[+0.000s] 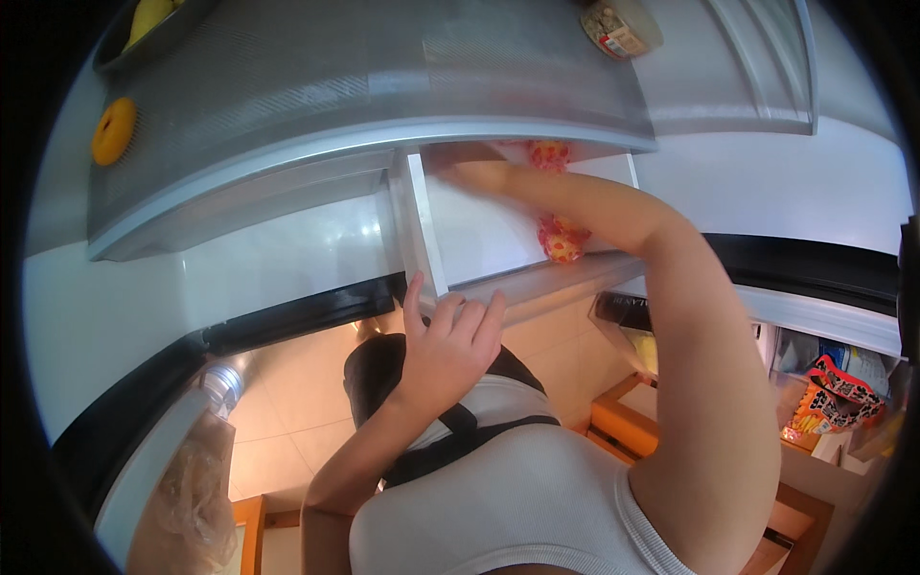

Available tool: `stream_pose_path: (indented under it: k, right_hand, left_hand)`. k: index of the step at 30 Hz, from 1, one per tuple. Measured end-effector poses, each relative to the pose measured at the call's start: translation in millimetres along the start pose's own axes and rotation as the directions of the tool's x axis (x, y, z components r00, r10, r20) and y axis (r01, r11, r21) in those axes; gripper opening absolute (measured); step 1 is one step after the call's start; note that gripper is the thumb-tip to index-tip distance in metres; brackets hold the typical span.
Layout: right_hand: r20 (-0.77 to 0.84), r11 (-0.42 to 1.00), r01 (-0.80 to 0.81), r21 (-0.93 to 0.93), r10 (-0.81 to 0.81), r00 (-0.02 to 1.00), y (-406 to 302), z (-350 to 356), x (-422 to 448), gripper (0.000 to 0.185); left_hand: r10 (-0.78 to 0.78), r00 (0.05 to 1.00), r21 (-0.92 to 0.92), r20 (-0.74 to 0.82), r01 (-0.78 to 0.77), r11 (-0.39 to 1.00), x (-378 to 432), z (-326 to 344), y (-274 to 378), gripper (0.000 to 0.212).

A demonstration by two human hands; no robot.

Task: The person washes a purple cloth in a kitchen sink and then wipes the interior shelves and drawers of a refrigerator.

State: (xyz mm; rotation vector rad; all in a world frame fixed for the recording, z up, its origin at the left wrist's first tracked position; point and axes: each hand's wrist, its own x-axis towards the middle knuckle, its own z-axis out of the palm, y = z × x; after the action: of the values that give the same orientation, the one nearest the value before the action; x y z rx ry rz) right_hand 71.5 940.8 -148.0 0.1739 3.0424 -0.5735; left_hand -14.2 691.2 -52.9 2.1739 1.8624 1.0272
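Observation:
Before me is a pulled-out white drawer [481, 237] of an open refrigerator. My right hand [478, 175] reaches into its back left part under the glass shelf [345, 90]. That hand is blurred and its fingertips are hard to make out, so I cannot tell whether it holds anything. At the drawer's right side, partly behind my forearm, lie red-and-yellow round items [563, 241], seemingly in netting. My left hand [454, 348] is at the drawer's front left corner, fingers apart, with the index finger beside the left drawer wall [424, 223]. Whether it touches the drawer is unclear.
On the shelf are an orange-yellow round fruit [115, 131], a dark bowl [115, 50] with yellow fruit and a labelled jar [620, 30]. The left door holds a clear plastic bag [194, 496]; the right door holds an orange snack bag [837, 399]. Tiled floor [273, 402] lies below.

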Motion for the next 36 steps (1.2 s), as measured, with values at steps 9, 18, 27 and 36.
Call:
stream_pose_path:
  k: [9,18,27,36]
  right_hand:
    - [0.412,0.866,-0.258,0.429,0.066,0.909,-31.8,-15.5,-15.1,0.022]
    - [0.48,0.904,-0.065,0.423,-0.163,0.862,-37.9,-1.2,-56.6,0.023]
    - [-0.014,0.978,-0.161,0.132,0.164,0.986,-5.6,-10.9,-48.6,0.014]
    - [0.006,0.868,-0.469,0.161,0.475,0.88,-11.2,-56.5,-46.8,0.026]
  left_hand:
    - [-0.005,1.0,-0.01,0.019,0.005,1.0,0.9,-1.3,0.3,0.044]
    - [0.004,1.0,0.036,0.004,-0.004,0.999,-1.8,-1.2,-0.9,0.045]
    - [0.041,0.999,0.017,-0.031,-0.041,0.999,-0.5,-1.3,-0.4,0.044]
    - [0.059,0.998,-0.002,0.02,-0.059,0.998,5.1,-7.4,3.1,0.043]
